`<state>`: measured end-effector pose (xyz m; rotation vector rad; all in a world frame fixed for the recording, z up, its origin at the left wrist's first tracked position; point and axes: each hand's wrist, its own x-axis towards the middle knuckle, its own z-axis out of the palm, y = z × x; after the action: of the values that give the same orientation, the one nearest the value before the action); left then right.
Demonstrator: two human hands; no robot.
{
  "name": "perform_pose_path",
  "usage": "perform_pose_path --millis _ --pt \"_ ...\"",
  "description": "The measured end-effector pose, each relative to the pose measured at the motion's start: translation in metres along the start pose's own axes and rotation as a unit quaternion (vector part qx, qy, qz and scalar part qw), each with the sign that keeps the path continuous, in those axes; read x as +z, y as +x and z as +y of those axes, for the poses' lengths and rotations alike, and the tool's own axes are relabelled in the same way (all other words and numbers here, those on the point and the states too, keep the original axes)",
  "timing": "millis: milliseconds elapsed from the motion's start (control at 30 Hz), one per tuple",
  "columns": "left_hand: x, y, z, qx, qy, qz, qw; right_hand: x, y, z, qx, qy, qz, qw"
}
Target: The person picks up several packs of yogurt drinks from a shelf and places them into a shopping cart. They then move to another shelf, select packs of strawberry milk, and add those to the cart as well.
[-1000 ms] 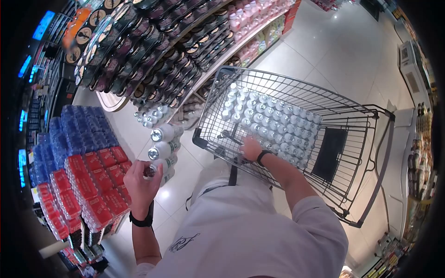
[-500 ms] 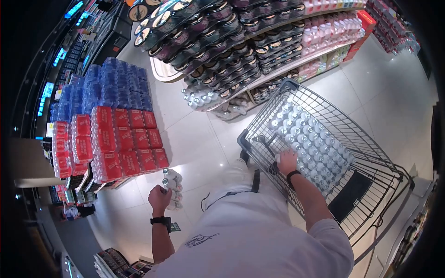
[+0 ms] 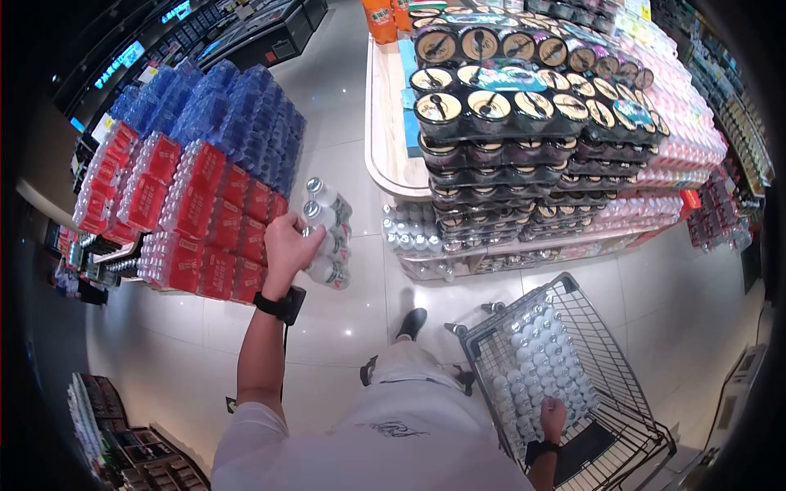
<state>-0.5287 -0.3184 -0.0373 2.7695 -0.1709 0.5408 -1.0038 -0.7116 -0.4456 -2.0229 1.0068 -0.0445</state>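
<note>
My left hand (image 3: 286, 248) is closed on a clear-wrapped pack of small white bottles (image 3: 332, 237) with silver caps, held off the floor. Green and red print shows on the labels. My right hand (image 3: 553, 417) is closed, low over many similar silver-capped bottles (image 3: 544, 352) in a wire shopping cart (image 3: 610, 327). Whatever its fingers grip there is hidden. Both wrists carry dark bands.
Ahead stands a display with stacked black-wrapped tubs (image 3: 491, 106) and pink bottles (image 3: 679, 147), on a wooden-edged base (image 3: 385, 155). At left rise stacks of red packs (image 3: 196, 188) and blue packs (image 3: 254, 106). Pale floor tiles (image 3: 352, 327) lie between.
My left hand has raised the bottle pack up and forward from low near the floor. My view has turned left, the cart sits lower right, and my right hand has shifted toward the cart's near end.
</note>
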Motion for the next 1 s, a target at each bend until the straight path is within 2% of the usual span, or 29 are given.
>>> perform_pose_path --millis 67,133,167,233,400,467,567,600,800,900,1000 --pt "0.010 0.060 0.008 0.017 -0.044 0.028 0.998 -0.010 -0.012 -0.030 0.028 -0.018 0.024 0.999" --pt "0.017 0.113 0.028 0.021 -0.082 0.051 0.995 -0.005 -0.019 -0.035 -0.003 -0.004 0.067 0.998" --pt "0.025 0.139 0.033 0.021 -0.095 0.053 0.994 -0.003 -0.022 -0.055 0.028 -0.010 0.072 0.997" --pt "0.040 0.187 0.045 0.028 -0.113 0.045 0.992 0.009 -0.021 -0.066 0.022 -0.028 0.050 0.998" --pt "0.077 0.262 0.071 0.039 -0.119 0.008 0.992 0.042 -0.043 -0.112 0.053 0.010 0.077 0.996" --pt "0.086 0.278 0.078 0.043 -0.125 -0.014 0.991 0.048 -0.058 -0.136 0.048 -0.016 0.077 0.996" --pt "0.096 0.293 0.091 0.047 -0.135 -0.040 0.989 0.054 -0.072 -0.157 0.111 0.036 0.059 0.991" --pt "0.100 0.297 0.096 0.047 -0.141 -0.042 0.988 0.053 -0.073 -0.168 0.082 -0.009 0.076 0.994" --pt "0.132 0.301 0.126 0.023 -0.171 -0.048 0.984 0.065 -0.067 -0.170 0.116 -0.002 0.092 0.989" --pt "0.167 0.288 0.129 0.019 -0.197 -0.044 0.979 0.071 -0.058 -0.179 0.106 0.007 0.082 0.991" --pt "0.195 0.277 0.126 0.005 -0.368 0.006 0.930 0.072 -0.051 -0.214 0.123 0.042 0.061 0.990"
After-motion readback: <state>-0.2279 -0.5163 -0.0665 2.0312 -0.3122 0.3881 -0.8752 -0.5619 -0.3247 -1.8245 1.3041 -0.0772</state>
